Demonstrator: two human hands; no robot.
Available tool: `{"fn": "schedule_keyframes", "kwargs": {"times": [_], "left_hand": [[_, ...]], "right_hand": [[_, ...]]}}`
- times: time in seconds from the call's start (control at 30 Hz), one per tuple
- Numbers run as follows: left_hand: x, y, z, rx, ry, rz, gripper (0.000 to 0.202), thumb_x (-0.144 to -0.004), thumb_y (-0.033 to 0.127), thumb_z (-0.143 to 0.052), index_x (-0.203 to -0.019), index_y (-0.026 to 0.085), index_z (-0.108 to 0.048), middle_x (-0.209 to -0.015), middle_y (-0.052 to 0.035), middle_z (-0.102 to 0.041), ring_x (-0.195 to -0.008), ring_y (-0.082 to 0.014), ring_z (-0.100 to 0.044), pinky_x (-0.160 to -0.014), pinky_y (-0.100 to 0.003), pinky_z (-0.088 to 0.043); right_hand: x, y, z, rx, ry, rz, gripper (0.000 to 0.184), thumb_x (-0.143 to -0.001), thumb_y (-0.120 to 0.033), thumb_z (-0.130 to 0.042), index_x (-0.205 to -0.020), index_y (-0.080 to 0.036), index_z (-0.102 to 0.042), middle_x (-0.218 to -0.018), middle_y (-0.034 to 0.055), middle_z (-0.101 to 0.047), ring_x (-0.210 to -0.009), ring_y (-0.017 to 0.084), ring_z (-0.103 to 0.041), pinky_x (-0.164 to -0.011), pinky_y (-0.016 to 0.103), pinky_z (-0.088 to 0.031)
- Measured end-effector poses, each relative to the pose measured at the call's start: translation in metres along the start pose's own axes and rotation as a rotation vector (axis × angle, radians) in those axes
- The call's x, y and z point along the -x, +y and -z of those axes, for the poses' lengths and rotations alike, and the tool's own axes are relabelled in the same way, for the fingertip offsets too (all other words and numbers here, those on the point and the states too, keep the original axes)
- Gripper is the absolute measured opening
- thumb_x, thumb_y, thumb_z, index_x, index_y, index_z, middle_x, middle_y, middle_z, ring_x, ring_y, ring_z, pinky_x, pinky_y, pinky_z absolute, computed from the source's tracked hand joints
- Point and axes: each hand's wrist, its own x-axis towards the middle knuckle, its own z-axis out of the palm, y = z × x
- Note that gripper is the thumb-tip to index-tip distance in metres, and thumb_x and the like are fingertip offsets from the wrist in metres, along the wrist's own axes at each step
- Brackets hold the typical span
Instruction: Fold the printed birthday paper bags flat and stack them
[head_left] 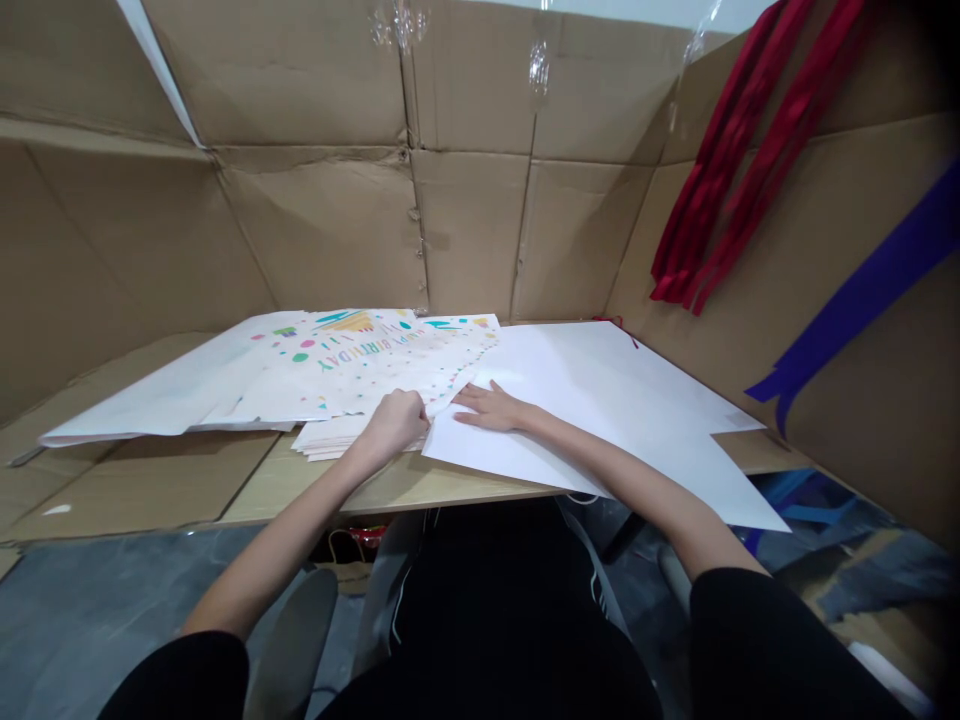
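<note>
- Left hand [395, 420]: curled into a fist, fingers pinched shut on the near edge of the printed sheets [352, 365]; arm reaches forward from lower left.
- Right hand [489, 408]: flat, palm down, fingers straight and slightly spread, pressing the left corner of the white sheet [600, 400]; forearm lies across that sheet.
- Printed sheets: fanned pile with birthday lettering, left-centre on the table [172, 480], meeting the white sheet where the hands are.
- Progress, my read: the white sheet is spread out on the right, overhanging the table edge. The printed pile looks mostly unhandled, so most is left.
- Cardboard wall [330, 220] behind; red ribbons [720, 170] and a purple ribbon [862, 300] hang on the right.
</note>
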Motion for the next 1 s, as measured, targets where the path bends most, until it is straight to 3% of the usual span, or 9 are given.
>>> {"fn": "schedule_keyframes", "kwargs": {"times": [0.2, 0.37, 0.47, 0.8, 1.0], "left_hand": [[0.001, -0.016, -0.002, 0.233, 0.146, 0.047, 0.021, -0.075, 0.026, -0.058, -0.081, 0.016, -0.076, -0.08, -0.0081, -0.072, -0.079, -0.0218, -0.066, -0.071, -0.026, -0.045], [-0.001, -0.024, -0.003, 0.428, 0.276, 0.08, 0.019, -0.072, 0.029, -0.059, -0.075, 0.017, -0.074, -0.074, -0.0031, -0.072, -0.074, -0.0195, -0.066, -0.07, -0.024, -0.046], [0.0, -0.023, -0.005, 0.421, 0.306, 0.084, 0.019, -0.072, 0.03, -0.06, -0.075, 0.018, -0.074, -0.069, -0.0026, -0.071, -0.072, -0.0196, -0.066, -0.069, -0.024, -0.046], [0.011, -0.024, -0.004, 0.352, 0.253, 0.082, 0.022, -0.074, 0.031, -0.06, -0.082, 0.018, -0.076, -0.071, -0.0043, -0.071, -0.072, -0.0199, -0.066, -0.071, -0.025, -0.045], [0.011, -0.005, -0.001, 0.156, 0.278, 0.065, 0.025, -0.08, 0.029, -0.054, -0.09, 0.018, -0.074, -0.082, -0.0071, -0.071, -0.08, -0.0212, -0.065, -0.073, -0.028, -0.046]], "right_hand": [[-0.009, 0.006, -0.001, -0.002, -0.031, -0.039, 0.069, -0.09, -0.064, -0.021, -0.148, -0.028, -0.015, -0.153, 0.0032, -0.015, -0.141, 0.027, -0.009, -0.109, 0.059, 0.001], [-0.011, 0.006, -0.004, -0.001, -0.003, -0.034, 0.068, -0.088, -0.066, -0.019, -0.148, -0.034, -0.012, -0.154, 0.0016, -0.015, -0.141, 0.03, -0.011, -0.107, 0.063, 0.001], [-0.013, 0.006, -0.004, -0.002, -0.009, -0.034, 0.066, -0.089, -0.065, -0.02, -0.147, -0.036, -0.01, -0.154, 0.0004, -0.014, -0.141, 0.03, -0.011, -0.107, 0.064, 0.002], [-0.041, 0.022, -0.01, 0.039, 0.03, -0.128, 0.067, -0.088, -0.067, -0.018, -0.146, -0.034, -0.021, -0.154, 0.0008, -0.014, -0.141, 0.031, -0.011, -0.107, 0.063, 0.004], [-0.047, 0.006, -0.012, 0.057, 0.029, -0.134, 0.065, -0.09, -0.061, -0.02, -0.146, -0.029, -0.024, -0.154, 0.0033, -0.012, -0.141, 0.031, -0.01, -0.106, 0.065, 0.001]]}}
